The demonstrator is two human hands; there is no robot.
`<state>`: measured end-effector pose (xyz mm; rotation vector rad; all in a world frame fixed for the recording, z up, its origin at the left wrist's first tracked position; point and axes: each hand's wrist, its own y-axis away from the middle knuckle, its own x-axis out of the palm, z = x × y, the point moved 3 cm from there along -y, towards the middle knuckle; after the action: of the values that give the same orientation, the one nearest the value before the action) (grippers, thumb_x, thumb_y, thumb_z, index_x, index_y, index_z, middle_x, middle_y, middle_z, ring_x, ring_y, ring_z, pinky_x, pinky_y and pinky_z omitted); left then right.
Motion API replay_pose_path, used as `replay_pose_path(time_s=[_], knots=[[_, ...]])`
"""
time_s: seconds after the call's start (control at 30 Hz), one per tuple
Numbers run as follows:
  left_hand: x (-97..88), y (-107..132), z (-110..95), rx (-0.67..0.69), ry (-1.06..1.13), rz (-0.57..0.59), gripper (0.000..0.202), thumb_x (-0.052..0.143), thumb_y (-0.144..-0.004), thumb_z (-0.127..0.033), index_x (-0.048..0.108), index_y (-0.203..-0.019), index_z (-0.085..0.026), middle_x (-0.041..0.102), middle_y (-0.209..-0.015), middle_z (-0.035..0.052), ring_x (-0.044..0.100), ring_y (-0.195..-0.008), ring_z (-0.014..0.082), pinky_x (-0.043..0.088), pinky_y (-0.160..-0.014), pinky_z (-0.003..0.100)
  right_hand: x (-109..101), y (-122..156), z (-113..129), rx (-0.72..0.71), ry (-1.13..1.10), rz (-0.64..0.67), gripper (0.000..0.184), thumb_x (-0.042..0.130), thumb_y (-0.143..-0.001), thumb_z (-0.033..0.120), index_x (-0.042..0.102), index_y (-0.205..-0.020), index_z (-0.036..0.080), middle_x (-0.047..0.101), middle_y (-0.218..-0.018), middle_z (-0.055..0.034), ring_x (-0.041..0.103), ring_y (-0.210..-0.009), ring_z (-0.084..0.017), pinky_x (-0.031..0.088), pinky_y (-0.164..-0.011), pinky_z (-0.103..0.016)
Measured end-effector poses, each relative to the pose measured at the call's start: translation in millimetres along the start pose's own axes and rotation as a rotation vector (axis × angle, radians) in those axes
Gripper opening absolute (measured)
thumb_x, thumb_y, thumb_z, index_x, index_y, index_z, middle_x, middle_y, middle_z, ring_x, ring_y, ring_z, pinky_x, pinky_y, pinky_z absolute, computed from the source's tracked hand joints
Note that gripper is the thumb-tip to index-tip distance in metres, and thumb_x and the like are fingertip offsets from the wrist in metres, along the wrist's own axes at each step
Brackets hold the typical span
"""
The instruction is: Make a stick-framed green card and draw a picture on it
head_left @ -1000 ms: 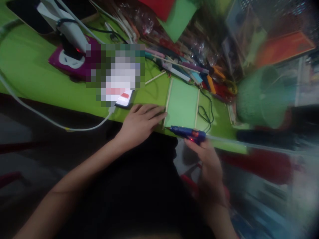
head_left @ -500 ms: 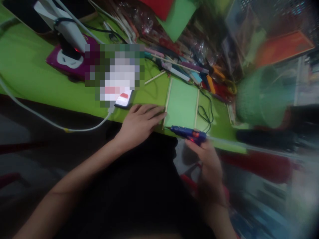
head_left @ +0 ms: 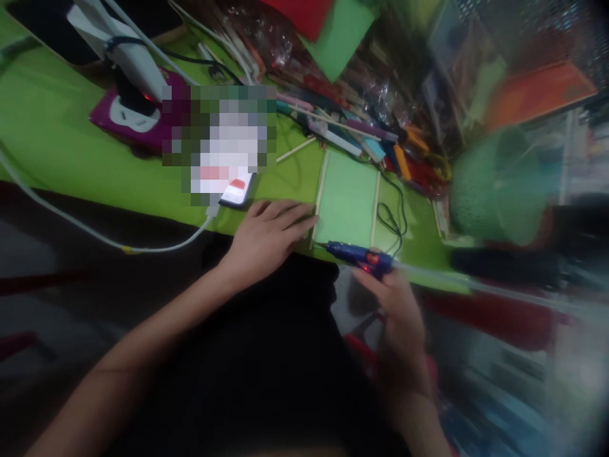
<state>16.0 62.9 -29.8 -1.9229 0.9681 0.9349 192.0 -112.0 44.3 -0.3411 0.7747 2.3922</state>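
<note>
Blue glue gun [head_left: 356,256] in the right hand [head_left: 397,295], hand closed round its grip, red light lit on the body. Some of those fingers sit behind the gun, so can't tell if the trigger is pressed. Nozzle points left, right at the near end of the left wooden stick [head_left: 320,193]; can't tell if the tip touches

Light green paper [head_left: 349,197] lies flat at the near edge of the green table [head_left: 52,139], one stick along its left side, another wooden stick [head_left: 376,206] along its right. Gun crosses just over its near edge. Clear glue rod [head_left: 442,273] sticks out the back of the gun, running right

Left hand [head_left: 271,231] palm down on the table edge, fingers out straight, gripping nothing, fingertips at the left stick

Around it: phone [head_left: 236,188] beyond the left hand, upper part pixelated, white cable [head_left: 88,226] plugged into its near end. Purple power strip [head_left: 102,117] farther left. Pens [head_left: 337,137] piled beyond the paper, thin black cord [head_left: 403,219] looped just right of it, green bin [head_left: 499,184] farther right, blurred
</note>
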Motion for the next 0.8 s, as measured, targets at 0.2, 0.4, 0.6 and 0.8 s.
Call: replay_pose_path(time_s=[0.2,0.4,0.6,0.8], knots=[[-1.0,0.2,0.4,-0.021,-0.015,0.009,0.044,0.05,-0.104,-0.02,0.058,-0.147,-0.03,0.06,-0.155,-0.0013,0.058,-0.136,0.029,0.046,-0.102,0.051,1.1,-2.4,-1.1,-0.004,-0.009,-0.006,0.024,0.09,-0.073,0.034,0.074,-0.089,0.027,0.072,-0.08,0.0006,0.069,-0.083,-0.025,0.058,-0.077,-0.037],[-3.7,-0.7,-0.4,-0.037,-0.019,0.038,0.041,0.046,-0.107,-0.023,0.056,-0.146,-0.033,0.058,-0.156,-0.0057,0.058,-0.137,0.0265,0.045,-0.106,0.047,-9.5,-7.4,-2.3,-0.029,0.027,0.03,0.023,0.092,-0.068,0.031,0.072,-0.079,0.027,0.07,-0.078,0.0001,0.068,-0.083,-0.026,0.058,-0.079,-0.039],[-6.8,-2.0,-1.9,-0.039,-0.004,0.04,0.04,0.044,-0.109,-0.023,0.056,-0.146,-0.033,0.06,-0.155,-0.0044,0.058,-0.136,0.0266,0.046,-0.102,0.05,-9.6,4.7,-6.0,0.022,-0.055,-0.091,0.023,0.088,-0.075,0.033,0.072,-0.09,0.028,0.07,-0.08,-0.0001,0.068,-0.085,-0.026,0.058,-0.077,-0.04],[-2.0,-1.4,0.1,-0.025,0.032,-0.018,0.04,0.05,-0.105,-0.02,0.059,-0.143,-0.033,0.062,-0.152,-0.0017,0.06,-0.134,0.0297,0.045,-0.1,0.051,-12.3,-3.0,-7.2,-0.036,-0.014,-0.013,0.02,0.088,-0.072,0.031,0.072,-0.083,0.029,0.068,-0.079,-0.0019,0.068,-0.091,-0.029,0.059,-0.082,-0.043]])
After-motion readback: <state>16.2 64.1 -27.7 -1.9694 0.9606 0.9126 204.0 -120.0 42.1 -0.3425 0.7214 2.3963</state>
